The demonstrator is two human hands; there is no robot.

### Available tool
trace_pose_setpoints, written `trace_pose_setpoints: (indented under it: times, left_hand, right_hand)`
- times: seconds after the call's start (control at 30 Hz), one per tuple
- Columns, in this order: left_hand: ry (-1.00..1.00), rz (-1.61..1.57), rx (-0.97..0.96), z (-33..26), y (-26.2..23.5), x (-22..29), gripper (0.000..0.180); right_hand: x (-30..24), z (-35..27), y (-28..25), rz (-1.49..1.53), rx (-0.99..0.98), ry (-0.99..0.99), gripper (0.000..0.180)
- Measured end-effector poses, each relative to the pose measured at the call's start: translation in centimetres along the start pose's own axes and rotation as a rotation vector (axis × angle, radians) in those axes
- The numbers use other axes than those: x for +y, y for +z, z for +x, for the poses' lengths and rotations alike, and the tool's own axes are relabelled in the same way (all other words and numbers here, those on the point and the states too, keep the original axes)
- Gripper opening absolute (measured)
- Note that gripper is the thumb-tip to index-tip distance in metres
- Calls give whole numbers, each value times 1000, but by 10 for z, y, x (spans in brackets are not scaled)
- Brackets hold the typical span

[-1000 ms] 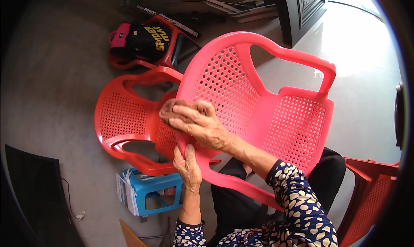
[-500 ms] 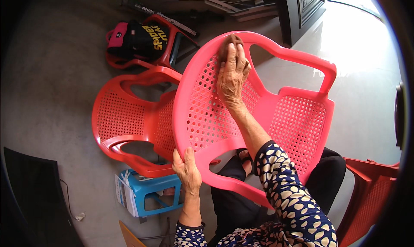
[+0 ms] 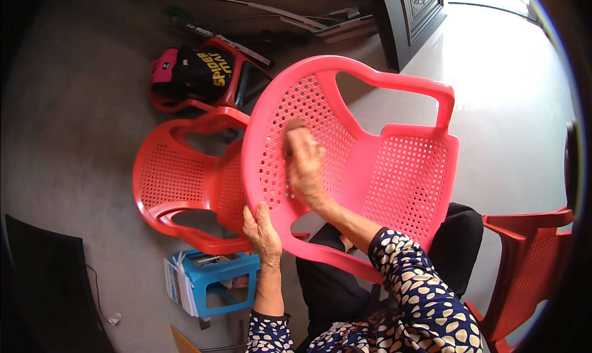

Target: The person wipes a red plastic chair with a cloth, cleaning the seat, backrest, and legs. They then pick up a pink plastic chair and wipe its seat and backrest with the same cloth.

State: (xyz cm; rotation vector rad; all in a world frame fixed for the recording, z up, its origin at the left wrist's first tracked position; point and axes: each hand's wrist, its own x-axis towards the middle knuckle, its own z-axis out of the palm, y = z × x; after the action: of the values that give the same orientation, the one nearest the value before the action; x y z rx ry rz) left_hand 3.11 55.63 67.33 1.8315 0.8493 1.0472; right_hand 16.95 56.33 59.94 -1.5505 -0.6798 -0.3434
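Observation:
A pinkish-red plastic armchair [image 3: 354, 162] with a perforated back and seat lies tilted across my lap. My left hand [image 3: 264, 234] grips the lower left rim of its backrest, thumb on the near face. On the perforated back, my right hand [image 3: 306, 168] presses a brown cloth [image 3: 293, 131] against the holes; the hand is blurred by motion. Most of the cloth is hidden beneath the fingers.
A second red armchair [image 3: 176, 174] stands to the left, and a red chair behind it bears a black and pink bag [image 3: 200, 72]. A blue stool [image 3: 225, 279] with papers stands below. Another red chair [image 3: 530, 273] is at right, a dark carved panel [image 3: 413, 20] at the back.
My right hand has slid the brown cloth from the backrest's top edge down toward its lower middle. The armchair has shifted slightly left; my left hand keeps hold of the rim.

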Motion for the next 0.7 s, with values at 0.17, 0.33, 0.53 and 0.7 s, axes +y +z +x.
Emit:
trace_pose_setpoints:
  times: [0.17, 0.33, 0.53, 0.7]
  left_hand:
    - [-34, -33, -9, -2, 6, 0, 29]
    - [-3, -3, -2, -2, 4, -1, 25]
    - [-28, -12, 38, -2, 7, -4, 25]
    - [-18, -32, 54, -1, 6, -2, 24]
  right_hand:
    - [-24, 11, -13, -50, -69, -323, 59]
    - [41, 19, -7, -261, 55, -99, 60]
    - [83, -7, -13, -269, 138, -3, 60]
    - [116, -50, -22, -309, 97, 235, 65]
